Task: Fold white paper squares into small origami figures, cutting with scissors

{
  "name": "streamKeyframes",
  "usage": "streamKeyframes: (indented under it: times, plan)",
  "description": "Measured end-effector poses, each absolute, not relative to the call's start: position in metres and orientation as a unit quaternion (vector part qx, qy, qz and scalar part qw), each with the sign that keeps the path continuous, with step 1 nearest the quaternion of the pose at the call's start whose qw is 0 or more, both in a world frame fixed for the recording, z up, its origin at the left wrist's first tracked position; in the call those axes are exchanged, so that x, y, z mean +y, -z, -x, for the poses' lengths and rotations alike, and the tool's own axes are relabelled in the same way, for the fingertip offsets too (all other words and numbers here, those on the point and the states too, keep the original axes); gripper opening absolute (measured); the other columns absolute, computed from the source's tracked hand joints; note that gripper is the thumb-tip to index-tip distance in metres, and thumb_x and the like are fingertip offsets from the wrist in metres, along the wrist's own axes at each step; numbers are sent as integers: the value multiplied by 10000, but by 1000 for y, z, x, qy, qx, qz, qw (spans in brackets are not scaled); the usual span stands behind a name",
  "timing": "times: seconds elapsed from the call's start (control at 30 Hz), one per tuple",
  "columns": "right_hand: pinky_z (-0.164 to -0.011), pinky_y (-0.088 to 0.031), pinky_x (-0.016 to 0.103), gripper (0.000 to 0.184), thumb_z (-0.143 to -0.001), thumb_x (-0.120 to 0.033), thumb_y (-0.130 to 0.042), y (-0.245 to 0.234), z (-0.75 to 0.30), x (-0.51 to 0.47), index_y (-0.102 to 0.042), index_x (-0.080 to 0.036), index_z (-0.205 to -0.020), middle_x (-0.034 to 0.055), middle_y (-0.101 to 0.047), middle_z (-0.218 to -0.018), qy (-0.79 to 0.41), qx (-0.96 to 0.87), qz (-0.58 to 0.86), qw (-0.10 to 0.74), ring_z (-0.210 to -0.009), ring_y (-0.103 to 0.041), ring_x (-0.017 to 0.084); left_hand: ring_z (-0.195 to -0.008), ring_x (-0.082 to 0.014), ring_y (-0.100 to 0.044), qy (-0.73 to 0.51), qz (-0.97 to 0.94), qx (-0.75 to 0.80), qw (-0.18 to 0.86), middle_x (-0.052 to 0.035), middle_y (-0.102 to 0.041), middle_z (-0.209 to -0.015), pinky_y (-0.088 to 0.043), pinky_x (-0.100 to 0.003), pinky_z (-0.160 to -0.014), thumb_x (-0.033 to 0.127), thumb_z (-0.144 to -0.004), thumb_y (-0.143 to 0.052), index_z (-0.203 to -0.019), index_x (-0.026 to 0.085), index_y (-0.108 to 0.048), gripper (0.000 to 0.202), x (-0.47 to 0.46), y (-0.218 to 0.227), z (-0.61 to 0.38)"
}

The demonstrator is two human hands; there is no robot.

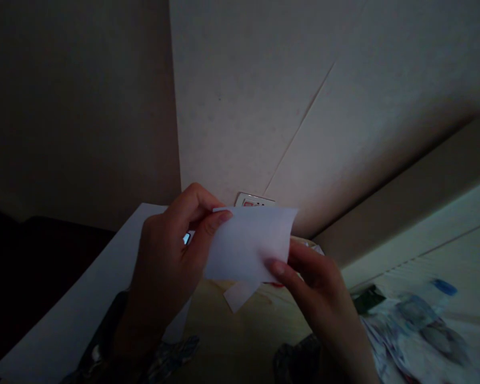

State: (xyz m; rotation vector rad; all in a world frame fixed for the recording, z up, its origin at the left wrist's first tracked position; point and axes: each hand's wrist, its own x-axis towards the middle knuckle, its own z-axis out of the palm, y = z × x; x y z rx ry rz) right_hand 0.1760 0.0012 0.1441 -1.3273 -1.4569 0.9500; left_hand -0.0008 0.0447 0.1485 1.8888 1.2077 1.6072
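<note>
A small white sheet of paper (250,240) is held up in front of me, slightly curved along its right edge. My left hand (180,245) pinches its upper left corner between thumb and fingers. At the lower right, my right hand (312,277) grips the sheet, thumb in front and fingers behind. Below it, a smaller white paper piece (240,294) shows above the wooden tabletop (232,336); its upper part is hidden by the sheet. Something red peeks out beneath the sheet near my right thumb, too covered to name.
A large white sheet (104,282) lies at the left, partly behind my left arm. A wall socket plate (256,200) sits low on the pale wall (256,106). To the right are a plastic bottle with a blue cap (444,287) and crumpled plastic bags (420,330).
</note>
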Motion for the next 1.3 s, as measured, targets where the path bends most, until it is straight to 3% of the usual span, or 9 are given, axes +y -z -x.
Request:
streamKeyframes:
  times: [0.1,0.17,0.3,0.4,0.5,0.73,0.97,1.17,1.3]
  plan:
    - [-575,-486,184,173,-728,-313,-746,-143,-176,2,-727,-254,-890,-21,-748,-780,-397,-571,523,493,-682,-662,134,-492,-50,-511,-547,-709,393,207,103,-555,-567,-360,-141,-449,152,-835,-569,-697,215,-532,156,45,-151,3]
    - [-487,-452,176,130,-772,-345,-704,-143,-175,1,-723,-221,-738,-22,-707,-627,-410,-562,531,483,-546,-619,116,-486,-55,-515,-538,-722,384,205,102,-554,-559,-366,-147,-452,136,-825,-559,-685,215,-534,163,45,-152,2]
    - [-418,-394,179,425,-861,-396,-586,-145,-173,-2,-631,-183,-497,-20,-574,-413,-404,-579,537,461,-410,-522,95,-479,-67,-523,-542,-697,414,219,95,-575,-559,-365,-145,-420,170,-825,-575,-683,221,-539,156,43,-155,1]
    - [-481,-442,173,162,-813,-345,-655,-145,-172,-2,-735,-220,-748,-9,-708,-648,-385,-570,527,499,-562,-606,115,-473,-62,-529,-542,-677,436,240,95,-593,-549,-363,-130,-409,194,-817,-594,-672,217,-547,154,42,-155,3]
    - [-529,-477,177,140,-775,-315,-701,-144,-172,-1,-721,-263,-904,-17,-729,-763,-377,-544,530,531,-661,-642,130,-444,-61,-531,-496,-701,424,289,96,-596,-509,-367,-118,-394,209,-810,-590,-645,211,-544,170,42,-156,4]
    - [-439,-389,184,133,-738,-281,-718,-148,-171,-2,-650,-212,-646,-34,-602,-565,-326,-546,562,529,-536,-540,113,-432,-80,-547,-445,-728,403,329,92,-611,-488,-395,-139,-416,230,-781,-603,-617,216,-550,173,41,-162,2]
    - [-387,-324,199,152,-757,-326,-696,-146,-172,-1,-644,-215,-666,-25,-605,-563,-324,-508,567,561,-473,-496,106,-447,-103,-553,-419,-736,392,358,77,-586,-484,-378,-175,-414,231,-779,-601,-587,223,-533,204,39,-158,8]
    - [-420,-352,205,148,-766,-304,-685,-147,-176,-1,-661,-218,-649,-22,-629,-568,-317,-560,578,502,-508,-530,116,-598,-118,-637,-344,-780,372,368,59,-688,-635,-448,-182,-544,186,-792,-586,-698,232,-658,127,41,-156,7]
    - [-412,-335,207,166,-805,-302,-636,-148,-175,-3,-679,-218,-668,-16,-638,-582,-282,-582,575,501,-513,-539,119,-516,-102,-581,-347,-776,378,368,64,-642,-559,-386,-160,-448,194,-802,-576,-629,220,-629,183,42,-157,5]
